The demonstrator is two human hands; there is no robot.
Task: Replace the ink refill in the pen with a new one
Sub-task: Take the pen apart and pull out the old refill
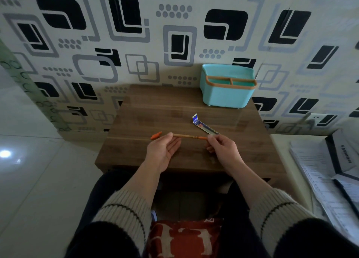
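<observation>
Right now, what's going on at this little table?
A person seated at the wooden table holds a pen level between both hands. The right hand pinches its orange end. The left hand, fingers mostly straight, meets the other end with its thumb. A small orange piece, probably the cap, lies just left of that hand. The refill pack lies untouched beyond the right hand.

Wall: pale wallpaper (147, 44) printed with black and grey rounded squares and dots.
Furniture: small wood-grain table (155, 110) set against that wall.
Floor: glossy pale tiles (29, 180), left of the table.
Light: dim room, one bright glare spot (5, 154) on the tiles.
</observation>
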